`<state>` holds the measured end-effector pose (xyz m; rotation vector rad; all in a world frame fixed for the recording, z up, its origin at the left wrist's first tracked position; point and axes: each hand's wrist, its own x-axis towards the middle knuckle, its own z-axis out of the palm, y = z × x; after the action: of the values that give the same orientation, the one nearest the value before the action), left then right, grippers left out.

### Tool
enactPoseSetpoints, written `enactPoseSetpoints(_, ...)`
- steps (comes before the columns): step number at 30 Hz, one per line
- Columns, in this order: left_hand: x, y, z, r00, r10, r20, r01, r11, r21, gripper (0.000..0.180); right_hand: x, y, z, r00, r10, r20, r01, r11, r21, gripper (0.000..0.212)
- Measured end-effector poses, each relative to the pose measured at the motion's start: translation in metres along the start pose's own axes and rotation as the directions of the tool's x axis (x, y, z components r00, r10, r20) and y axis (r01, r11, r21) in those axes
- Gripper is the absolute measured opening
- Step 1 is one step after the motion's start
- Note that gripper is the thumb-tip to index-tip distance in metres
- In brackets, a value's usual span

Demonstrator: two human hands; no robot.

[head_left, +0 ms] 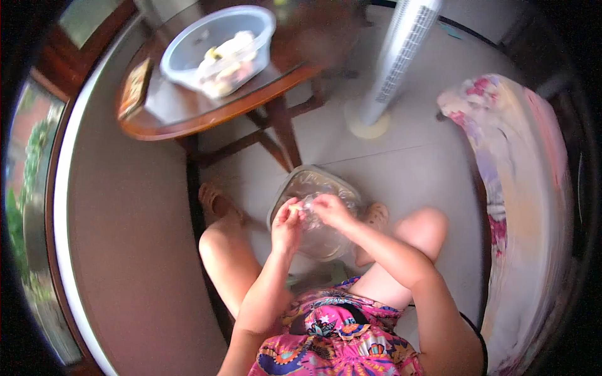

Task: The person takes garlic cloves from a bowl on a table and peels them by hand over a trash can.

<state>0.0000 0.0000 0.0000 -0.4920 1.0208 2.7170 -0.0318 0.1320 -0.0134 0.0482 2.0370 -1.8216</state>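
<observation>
My left hand [286,227] is closed in a pinch on a small pale yellowish piece [295,207], too small to name. Close beside it, my right hand [332,209] pinches thin clear plastic wrap [308,204], which lies between the two hands. Both hands are held over a waste bin [276,198] with a rounded square rim, standing on the floor between my feet. Crumpled clear plastic shows inside the bin, and my hands hide part of its opening.
A round-edged wooden table [200,123] stands ahead to the left. On it are a translucent bluish basin [178,57] holding pale pieces and a flat brown box-like object [135,89]. A white tower fan [401,56] stands ahead; a flower-patterned covered seat [520,156] is at right.
</observation>
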Motion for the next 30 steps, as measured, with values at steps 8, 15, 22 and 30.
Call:
enactPoseSetpoints(8,-0.016,0.031,0.003,0.997,0.029,-0.068,-0.015,0.981,0.193,0.022,-0.041,-0.038,-0.022,0.972,-0.135,0.191,0.194,0.921,-0.337,0.017)
enactPoseSetpoints(15,-0.028,0.029,0.027,0.991,-0.057,0.124,0.037,0.987,0.155,0.021,-0.214,-0.087,-0.132,0.972,0.218,-0.092,-0.213,0.641,-0.737,0.019)
enactPoseSetpoints(22,-0.027,0.035,0.022,0.994,-0.084,0.064,0.075,0.988,0.137,0.019,-0.365,-0.091,-0.096,0.749,0.601,-0.280,-0.559,0.344,-0.755,0.018)
enactPoseSetpoints(30,-0.030,0.033,0.023,0.994,-0.103,0.047,0.097,0.988,0.124,0.017,-0.391,-0.069,-0.081,0.750,0.532,-0.393,-0.630,0.395,-0.669,0.019)
